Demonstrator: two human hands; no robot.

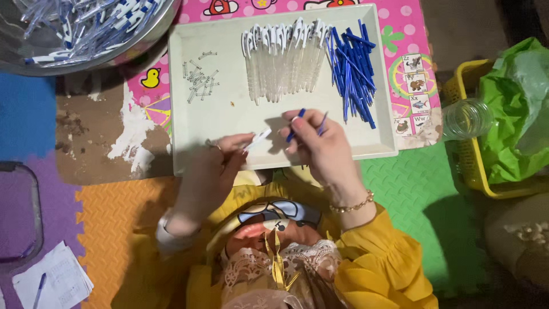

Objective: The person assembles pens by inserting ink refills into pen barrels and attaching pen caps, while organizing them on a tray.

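Left hand (pixel 220 157): closed in a narrow pinch on a clear pen barrel (pixel 258 138), white-tipped, which pokes out toward the other hand just above the near rim of the tray.
Right hand (pixel 317 143): fingers curled around a thin blue refill (pixel 295 125), held near its middle; a second slim blue piece seems to stick out between the fingers, though I cannot tell what it is.
Barrel, handling: judged light, stiff and smooth, so likely slippery; best gripped across its middle or at the white end, where it looks thicker.
Refill, handling: very light and thin, probably bends under side pressure; take it close to the tip that must be steered, with two fingertips.
Tray (pixel 229 114): a pale shallow rectangle lying on the floor mats; both hands work over its near edge.
Springs (pixel 200 77): a loose scatter of small metal coils in the far left part of the tray, well apart from the hands.
Barrel pile (pixel 280 57): many clear barrels with white clips, side by side at the far middle.
Refill pile (pixel 351 71): a heap of blue refills just beside the barrels, on the right.
Bowl (pixel 86 31): a metal bowl beyond the tray's left corner, filled with blue and white pens.
Basket (pixel 472 154): yellow, to the right, with a green bag in it.
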